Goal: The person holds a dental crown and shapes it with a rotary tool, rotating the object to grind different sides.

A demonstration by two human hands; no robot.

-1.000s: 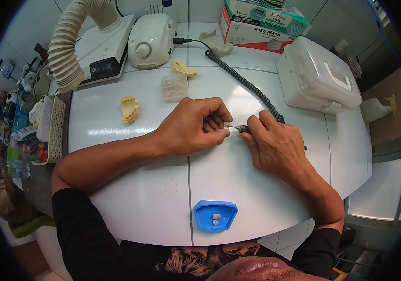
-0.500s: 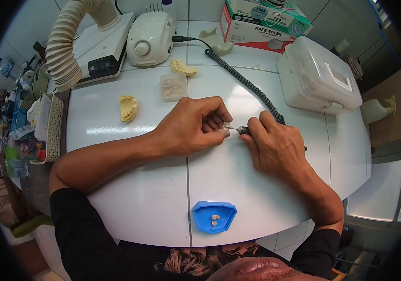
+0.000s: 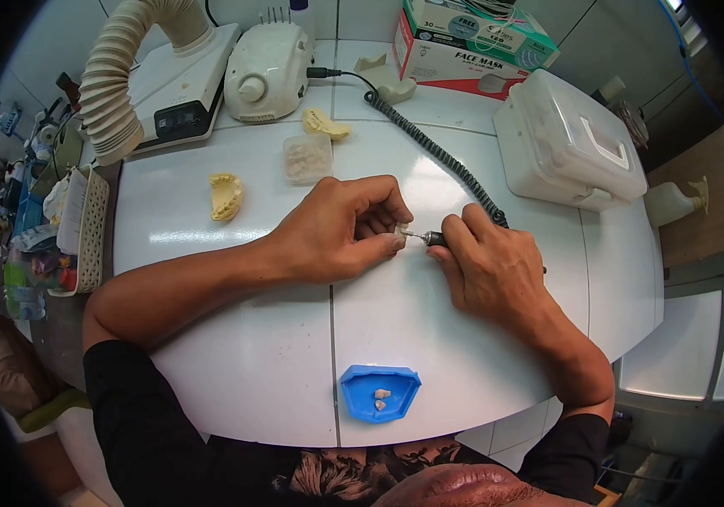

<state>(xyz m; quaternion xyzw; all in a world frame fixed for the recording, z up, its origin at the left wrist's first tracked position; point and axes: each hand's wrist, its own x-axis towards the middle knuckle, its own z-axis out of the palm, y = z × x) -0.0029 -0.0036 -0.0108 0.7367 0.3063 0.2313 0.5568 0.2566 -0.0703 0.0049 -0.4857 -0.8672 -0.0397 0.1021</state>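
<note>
My left hand [image 3: 337, 228] is closed, pinching a small pale tooth-like piece [image 3: 400, 230] between thumb and fingertips; most of it is hidden. My right hand [image 3: 497, 262] is wrapped around a rotary handpiece [image 3: 435, 239], whose thin bur [image 3: 415, 234] points left and reaches the piece; exact contact is too small to tell. A dark coiled cord [image 3: 438, 148] runs from near the right hand to a white control unit [image 3: 269, 72]. Closer to my body, a blue tray [image 3: 348, 391] holds two small pale pieces [image 3: 381, 395].
Beyond my left hand are a yellowish dental cast [image 3: 226, 198], another cast [image 3: 325, 125] and a clear box [image 3: 307, 159] of pale bits. A ribbed hose [image 3: 108, 101] hangs at the left. A white case [image 3: 569, 139] and face mask boxes [image 3: 463, 63] stand at the back right.
The whole view has shifted slightly left. Both hands keep nearly the same grip and place, with the bur still at the small piece.
</note>
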